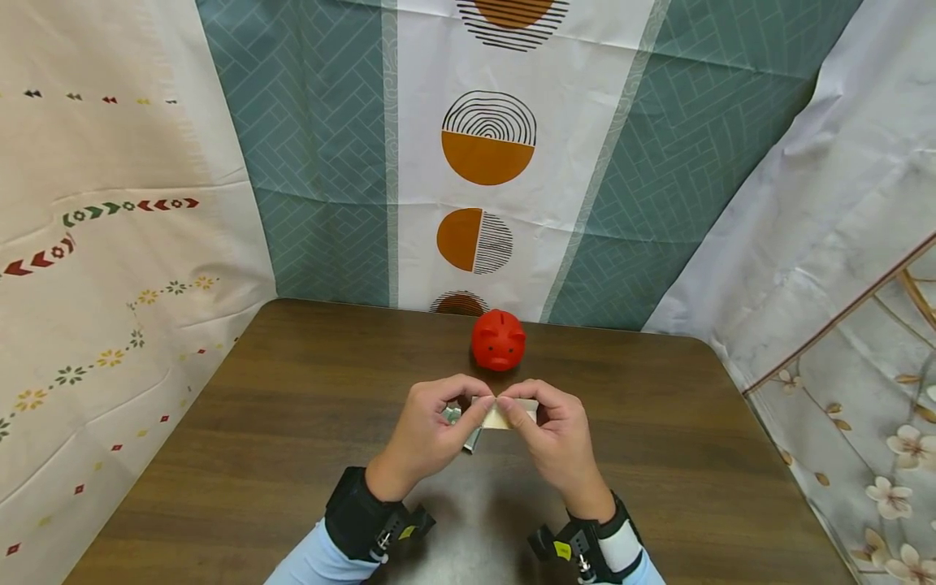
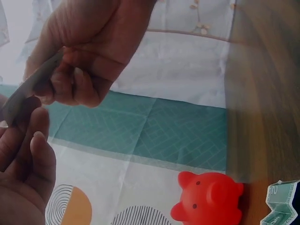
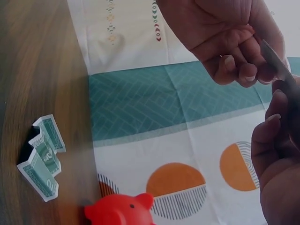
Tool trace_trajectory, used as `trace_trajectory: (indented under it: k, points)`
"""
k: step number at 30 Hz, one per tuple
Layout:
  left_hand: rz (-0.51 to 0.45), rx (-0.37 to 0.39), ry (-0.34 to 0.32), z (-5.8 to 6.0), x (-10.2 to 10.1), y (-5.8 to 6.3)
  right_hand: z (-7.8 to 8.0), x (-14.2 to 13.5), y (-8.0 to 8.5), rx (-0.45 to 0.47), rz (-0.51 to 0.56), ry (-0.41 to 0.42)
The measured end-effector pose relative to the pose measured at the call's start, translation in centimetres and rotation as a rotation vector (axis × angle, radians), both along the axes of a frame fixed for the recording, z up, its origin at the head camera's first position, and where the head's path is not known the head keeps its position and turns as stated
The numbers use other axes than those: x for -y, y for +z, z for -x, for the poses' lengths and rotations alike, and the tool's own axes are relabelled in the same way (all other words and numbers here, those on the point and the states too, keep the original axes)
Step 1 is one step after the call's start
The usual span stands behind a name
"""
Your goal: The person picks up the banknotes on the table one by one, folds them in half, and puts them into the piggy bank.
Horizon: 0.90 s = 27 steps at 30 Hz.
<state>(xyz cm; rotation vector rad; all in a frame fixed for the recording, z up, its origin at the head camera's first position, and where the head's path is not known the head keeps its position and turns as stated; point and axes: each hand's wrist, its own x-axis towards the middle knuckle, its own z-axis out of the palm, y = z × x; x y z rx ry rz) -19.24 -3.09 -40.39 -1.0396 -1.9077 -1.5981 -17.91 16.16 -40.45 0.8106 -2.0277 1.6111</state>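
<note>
In the head view, my left hand [image 1: 427, 431] and right hand [image 1: 563, 439] meet over the middle of the table. Between thumbs and fingers they pinch a small, cream-coloured folded piece of paper [image 1: 500, 418]. Seen nearly edge-on in the left wrist view, that paper [image 2: 33, 86] is a thin flat strip; the fingers hide part of it. A green banknote [image 3: 44, 157] folded in zigzag pleats stands on the table, partly behind my left hand in the head view. Beyond the hands sits a red piggy bank [image 1: 499, 343], its coin slot on top.
The brown wooden table [image 1: 329, 390] has its far edge against a hanging cloth [image 1: 329, 162] in teal and white with orange circles. Patterned white cloths hang at the left [image 1: 110, 309] and the right [image 1: 826, 244].
</note>
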Motion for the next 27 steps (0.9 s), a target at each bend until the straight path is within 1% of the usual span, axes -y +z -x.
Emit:
trace_trajectory:
  k: [4,6,12,14,17,20,24,27]
  points:
    - [-0.019,0.017,0.020,0.00,0.07,0.01,0.08,0.02,-0.05,-0.019,0.030,-0.019]
    - [-0.026,0.023,0.021,-0.02,0.10,0.04,0.11,-0.02,-0.07,-0.025,0.048,-0.013]
    - [-0.028,0.006,0.011,0.08,0.23,0.09,0.07,-0.13,-0.01,0.004,0.086,0.009]
    - [-0.035,0.011,0.014,0.16,0.24,0.08,0.04,-0.21,-0.01,0.016,0.090,-0.005]
    - [-0.035,0.052,0.031,0.21,0.39,0.08,0.02,-0.38,-0.04,0.033,0.080,-0.043]
    - [-0.042,0.075,0.044,0.28,0.55,-0.04,-0.02,-0.52,-0.11,0.049,0.074,-0.076]
    - [-0.054,0.061,0.050,0.31,0.71,-0.08,-0.13,-0.57,-0.03,0.065,0.089,-0.078]
    - [-0.058,0.069,0.051,0.32,0.81,0.04,-0.14,-0.59,0.11,0.072,0.102,-0.084]
